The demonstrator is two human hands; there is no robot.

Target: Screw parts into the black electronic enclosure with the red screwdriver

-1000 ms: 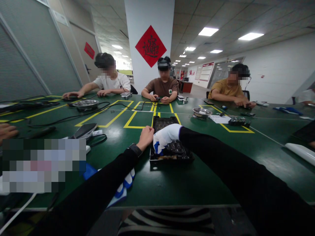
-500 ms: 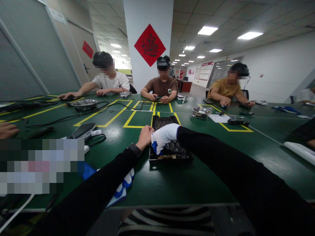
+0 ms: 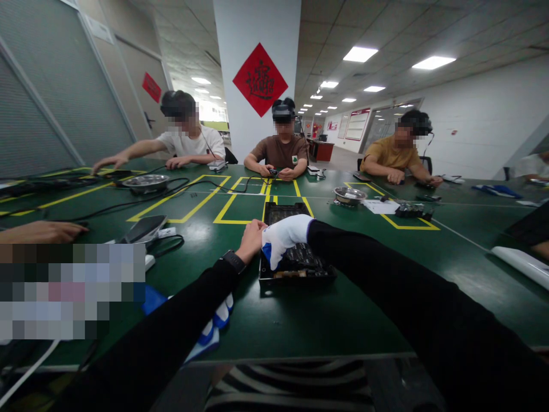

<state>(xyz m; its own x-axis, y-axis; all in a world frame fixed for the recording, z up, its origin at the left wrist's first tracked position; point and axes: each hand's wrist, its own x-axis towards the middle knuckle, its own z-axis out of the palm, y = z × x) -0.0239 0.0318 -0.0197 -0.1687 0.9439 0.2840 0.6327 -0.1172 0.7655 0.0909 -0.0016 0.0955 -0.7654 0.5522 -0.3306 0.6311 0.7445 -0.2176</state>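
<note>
One black tray (image 3: pixel 295 264), two hands: bare left hand (image 3: pixel 252 239) and gloved right hand (image 3: pixel 283 238) at its left edge; grips unclear, fingertips hidden.

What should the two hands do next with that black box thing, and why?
Probably tug the white glove fully on. The bare left hand pinches the gloved right hand at its edge, right above the black device on the green table, so neither hand seems free for the device.

Open-plan workshop hall: long green worktable (image 3: pixel 300 320) with yellow-taped bays, seated workers (image 3: pixel 281 150), ceiling panel lights (image 3: pixel 359 54).
</note>
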